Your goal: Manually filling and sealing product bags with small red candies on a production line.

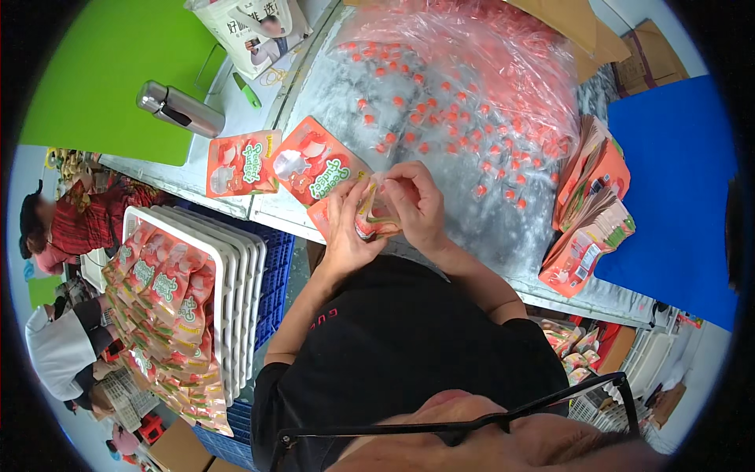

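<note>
**A bent red pouch (377, 225)**

The pouch is shiny and soft, red with bits of green and tan. It is by the near edge of the tabletop (487, 236). The left hand (346, 226) grips it. The right hand's (419, 206) fingers bunch at its top; I can't tell if they pinch it. Hands hide which way it points and its long side.

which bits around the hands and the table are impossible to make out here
- Head view: inside of the held pouch, hidden by its walls and the left hand.
- Head view: what the right hand pinches, if anything, hidden by its fingers.
- Head view: top of the white bag, cut off by the upper edge.
</note>
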A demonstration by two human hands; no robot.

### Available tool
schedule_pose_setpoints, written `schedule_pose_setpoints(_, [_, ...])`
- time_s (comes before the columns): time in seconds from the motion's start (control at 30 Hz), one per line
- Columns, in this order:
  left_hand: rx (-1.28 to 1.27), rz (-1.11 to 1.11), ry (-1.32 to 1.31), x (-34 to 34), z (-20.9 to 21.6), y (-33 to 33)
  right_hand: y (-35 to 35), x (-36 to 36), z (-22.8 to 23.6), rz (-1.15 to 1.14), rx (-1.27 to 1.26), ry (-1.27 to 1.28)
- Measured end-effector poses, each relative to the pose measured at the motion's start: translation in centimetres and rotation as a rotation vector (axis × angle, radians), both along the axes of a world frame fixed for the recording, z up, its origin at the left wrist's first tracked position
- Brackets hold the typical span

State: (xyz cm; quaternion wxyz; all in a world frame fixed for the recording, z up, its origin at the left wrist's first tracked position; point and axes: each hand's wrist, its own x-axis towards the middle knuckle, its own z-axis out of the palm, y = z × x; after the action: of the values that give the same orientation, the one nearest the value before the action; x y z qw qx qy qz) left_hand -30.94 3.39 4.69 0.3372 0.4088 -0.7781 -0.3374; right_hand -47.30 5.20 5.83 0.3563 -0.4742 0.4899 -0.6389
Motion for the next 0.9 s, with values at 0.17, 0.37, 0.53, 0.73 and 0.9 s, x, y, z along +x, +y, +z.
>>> schedule_pose_setpoints(0.17, [-0.009, -0.005, -0.01, 0.2, 0.2, -0.1, -0.9, 0.2, 0.9, 0.004, -0.027, 0.174])
schedule_pose_setpoints(0.37, [0.016, 0.067, 0.067, 1.1, -0.8, -0.1, -1.6, 0.5, 3.7, 0.249, -0.339, 0.203])
schedule_pose_setpoints(0.53, [0.017, 0.238, 0.268, 2.3, -0.2, -0.6, -5.2, -4.2, -5.7, -0.22, -0.126, 0.746])
schedule_pose_setpoints(0.73, [-0.013, 0.303, 0.256, 3.9, -0.4, -1.3, -8.2, -2.0, -10.6, -0.193, 0.17, 1.171])
schedule_pose_setpoints(0.9, [0.033, 0.33, 0.269, 4.7, -0.3, -1.2, -11.2, -1.2, -12.3, -0.137, 0.112, 1.082])
